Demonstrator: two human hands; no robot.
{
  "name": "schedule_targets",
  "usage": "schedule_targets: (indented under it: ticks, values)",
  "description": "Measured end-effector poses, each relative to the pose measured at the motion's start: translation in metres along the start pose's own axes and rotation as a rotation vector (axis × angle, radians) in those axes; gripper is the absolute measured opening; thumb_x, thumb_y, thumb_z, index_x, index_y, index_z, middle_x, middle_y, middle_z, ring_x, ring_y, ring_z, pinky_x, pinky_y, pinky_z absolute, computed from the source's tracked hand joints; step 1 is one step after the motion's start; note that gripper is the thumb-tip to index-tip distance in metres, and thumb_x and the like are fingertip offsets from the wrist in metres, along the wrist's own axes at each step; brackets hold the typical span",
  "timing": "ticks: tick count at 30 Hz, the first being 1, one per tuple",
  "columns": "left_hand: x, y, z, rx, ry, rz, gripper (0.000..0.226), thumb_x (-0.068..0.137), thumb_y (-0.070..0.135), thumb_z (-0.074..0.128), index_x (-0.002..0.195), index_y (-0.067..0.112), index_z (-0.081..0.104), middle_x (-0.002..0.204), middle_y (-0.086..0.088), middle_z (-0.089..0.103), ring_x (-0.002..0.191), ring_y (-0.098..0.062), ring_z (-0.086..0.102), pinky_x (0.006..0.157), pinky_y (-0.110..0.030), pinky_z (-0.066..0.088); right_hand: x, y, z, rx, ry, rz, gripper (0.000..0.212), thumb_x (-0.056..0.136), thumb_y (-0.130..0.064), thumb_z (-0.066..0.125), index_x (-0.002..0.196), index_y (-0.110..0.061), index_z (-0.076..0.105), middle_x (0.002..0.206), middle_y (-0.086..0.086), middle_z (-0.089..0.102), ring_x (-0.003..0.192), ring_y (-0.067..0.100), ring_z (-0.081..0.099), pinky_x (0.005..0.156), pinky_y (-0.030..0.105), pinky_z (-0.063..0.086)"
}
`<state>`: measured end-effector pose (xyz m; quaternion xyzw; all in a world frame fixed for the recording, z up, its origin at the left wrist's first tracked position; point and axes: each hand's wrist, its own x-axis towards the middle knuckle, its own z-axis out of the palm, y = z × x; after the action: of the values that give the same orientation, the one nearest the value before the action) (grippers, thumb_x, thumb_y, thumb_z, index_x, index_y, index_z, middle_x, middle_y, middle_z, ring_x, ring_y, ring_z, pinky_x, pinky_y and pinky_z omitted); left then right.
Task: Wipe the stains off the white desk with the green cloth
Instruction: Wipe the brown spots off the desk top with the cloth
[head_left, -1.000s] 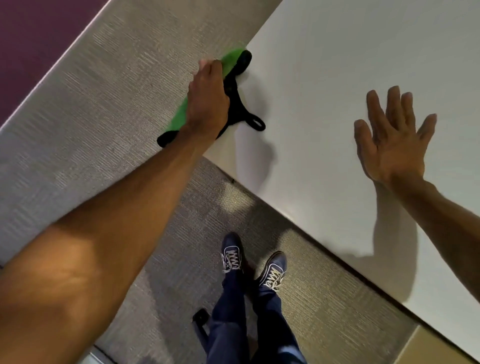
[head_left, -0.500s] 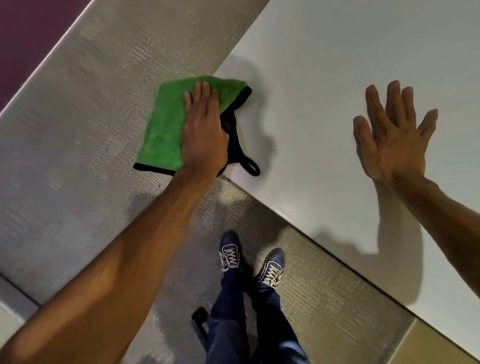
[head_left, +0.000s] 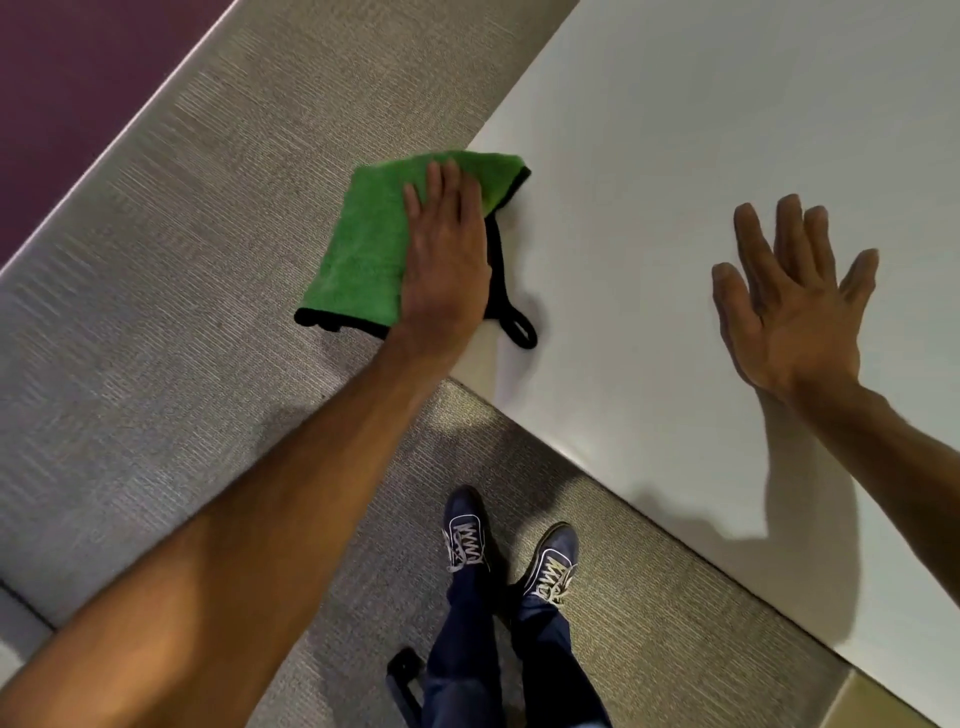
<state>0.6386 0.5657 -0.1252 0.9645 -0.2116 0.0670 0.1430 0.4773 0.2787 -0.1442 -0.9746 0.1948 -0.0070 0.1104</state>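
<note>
The green cloth (head_left: 363, 249) with black trim and a black loop lies at the near left corner of the white desk (head_left: 675, 130), most of it hanging out past the desk's left edge. My left hand (head_left: 447, 265) lies flat on the cloth's right part, fingers together and pressing down. My right hand (head_left: 795, 296) rests flat on the desk to the right, fingers spread, holding nothing. No stain shows on the visible desk surface.
Grey carpet (head_left: 156, 312) lies to the left of and below the desk. My two blue shoes (head_left: 509, 545) stand near the desk's front edge. A small black object (head_left: 405, 675) sits on the floor by my legs. A purple surface (head_left: 62, 93) fills the top left.
My left hand has slid the cloth back along the desk's left edge toward the corner. The cloth now spreads out flat beyond the edge. My right hand has stayed in place.
</note>
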Motion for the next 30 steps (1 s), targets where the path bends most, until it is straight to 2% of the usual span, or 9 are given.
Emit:
schedule_targets:
  ticks: [3,9,13,18,23,25,26,28,30]
  values:
    - [0.002,0.0,0.004,0.026,-0.009,0.006,0.058,0.086,0.001,0.029,0.143,-0.01,0.034,0.152,-0.031,0.035,0.147,-0.041,0.029,0.121,-0.056,0.022,-0.002,0.0,0.0,-0.001,0.025,-0.024,0.06,0.109,-0.059,0.014,0.166,-0.043,0.001,0.177,-0.007,-0.004,0.164,0.016,-0.007,0.124,0.066,-0.006]
    - [0.08,0.001,0.023,0.119,-0.031,-0.08,0.05,0.097,0.009,0.052,0.143,-0.002,0.035,0.151,-0.025,0.039,0.147,-0.038,0.029,0.122,-0.05,0.024,-0.001,-0.001,0.001,-0.041,0.064,-0.04,0.061,0.109,-0.055,0.016,0.167,-0.039,0.005,0.177,-0.004,-0.001,0.164,0.019,-0.002,0.123,0.07,0.002]
    - [0.123,0.0,0.027,0.048,0.037,-0.086,0.039,0.099,0.005,0.046,0.137,0.002,0.044,0.142,-0.019,0.05,0.141,-0.035,0.038,0.12,-0.046,0.028,-0.001,-0.003,-0.001,-0.044,0.055,-0.033,0.062,0.109,-0.055,0.017,0.167,-0.037,0.007,0.177,-0.003,0.001,0.164,0.019,-0.001,0.124,0.069,0.002]
    - [0.145,-0.022,0.004,-0.124,0.048,-0.159,0.039,0.097,-0.003,0.041,0.135,0.002,0.047,0.128,-0.017,0.058,0.119,-0.026,0.058,0.097,-0.028,0.045,-0.002,-0.006,-0.005,-0.019,0.046,-0.03,0.063,0.108,-0.055,0.019,0.167,-0.038,0.008,0.177,-0.006,-0.001,0.164,0.014,-0.005,0.125,0.065,-0.003]
    - [0.114,-0.038,-0.036,-0.303,-0.003,-0.07,0.025,0.103,0.014,0.045,0.124,0.003,0.053,0.099,-0.009,0.058,0.09,-0.017,0.057,0.064,-0.014,0.041,-0.002,-0.005,-0.002,-0.028,0.067,-0.038,0.062,0.108,-0.053,0.022,0.167,-0.036,0.011,0.177,-0.004,0.002,0.164,0.015,-0.002,0.124,0.067,0.0]
    - [0.076,-0.024,-0.044,-0.352,-0.033,0.039,0.028,0.103,0.016,0.046,0.127,0.004,0.054,0.1,-0.01,0.063,0.09,-0.018,0.061,0.069,-0.01,0.039,-0.002,-0.005,-0.003,-0.03,0.064,-0.042,0.063,0.108,-0.052,0.022,0.167,-0.035,0.01,0.177,-0.004,0.002,0.164,0.017,-0.001,0.125,0.068,0.0]
    - [0.051,-0.013,-0.045,-0.37,-0.08,0.103,0.032,0.103,0.015,0.047,0.133,0.005,0.052,0.11,-0.013,0.066,0.1,-0.019,0.063,0.08,-0.013,0.043,-0.002,-0.006,-0.002,-0.032,0.064,-0.042,0.063,0.108,-0.052,0.022,0.167,-0.035,0.01,0.177,-0.004,0.002,0.164,0.017,-0.001,0.125,0.068,0.001]
    - [0.004,0.011,-0.042,-0.402,-0.23,0.192,0.043,0.102,0.009,0.049,0.144,0.004,0.044,0.144,-0.016,0.053,0.133,-0.024,0.05,0.114,-0.029,0.036,-0.002,-0.007,-0.003,-0.035,0.072,-0.031,0.063,0.108,-0.055,0.019,0.167,-0.035,0.011,0.177,-0.004,0.002,0.164,0.017,0.0,0.125,0.069,0.003]
    - [-0.025,0.025,-0.031,-0.35,-0.362,0.302,0.047,0.103,0.014,0.048,0.147,0.003,0.04,0.157,-0.014,0.037,0.149,-0.028,0.029,0.125,-0.046,0.018,-0.002,-0.007,-0.004,-0.025,0.077,-0.03,0.064,0.107,-0.056,0.017,0.167,-0.035,0.012,0.177,-0.004,0.003,0.164,0.017,0.001,0.125,0.069,0.004]
